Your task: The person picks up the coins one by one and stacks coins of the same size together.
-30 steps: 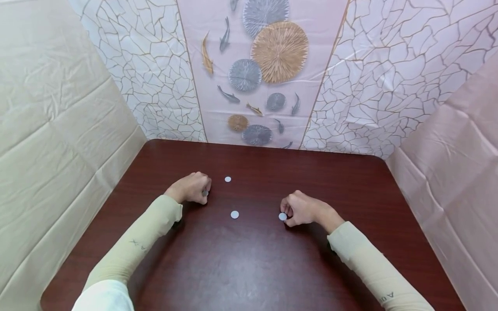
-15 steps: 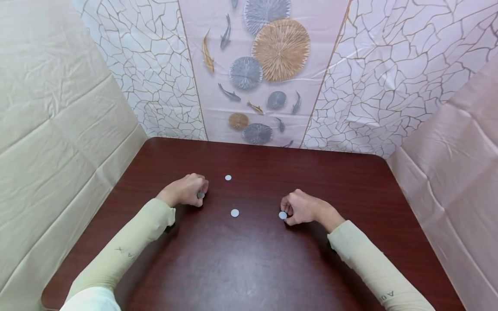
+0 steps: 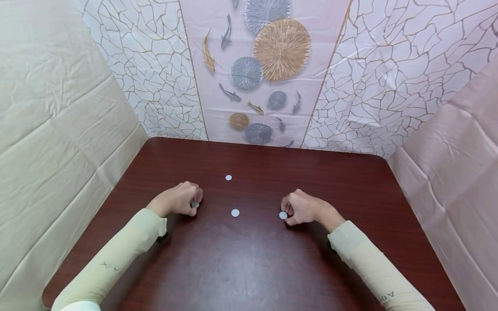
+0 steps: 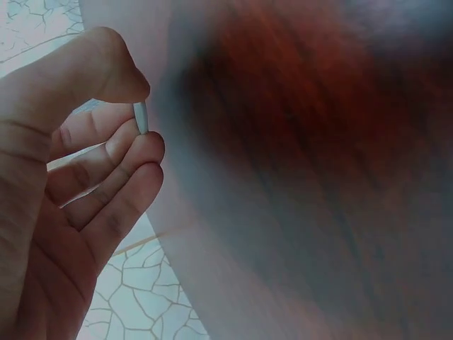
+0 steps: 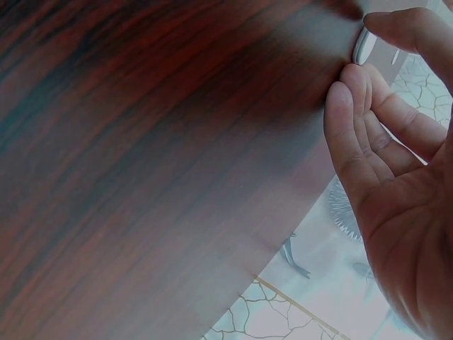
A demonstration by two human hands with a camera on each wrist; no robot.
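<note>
Between thumb and fingertips, my left hand [image 3: 176, 200] pinches a small round white disc [image 3: 195, 204]. Seen edge-on in the left wrist view, this disc [image 4: 141, 118] is thin. On the other side of the table, my right hand [image 3: 308, 210] pinches a similar white disc [image 3: 283, 214], low over the tabletop. The right wrist view has this disc [image 5: 364, 47] between the thumb and fingertips. Two more white discs lie flat between the hands: a far disc [image 3: 228, 177] and a nearer disc [image 3: 235, 213].
Both hands work over a dark red-brown wooden table [image 3: 249, 268] with rounded corners. A patterned cloth [image 3: 249, 108] with printed fish and round leaves hangs at its back edge. Plain pale cloths stand along the left [image 3: 78, 142] and right [image 3: 443, 172] sides.
My left hand has moved left and toward me with its disc, away from the two discs on the table. My right hand and the lying discs have stayed in place.
</note>
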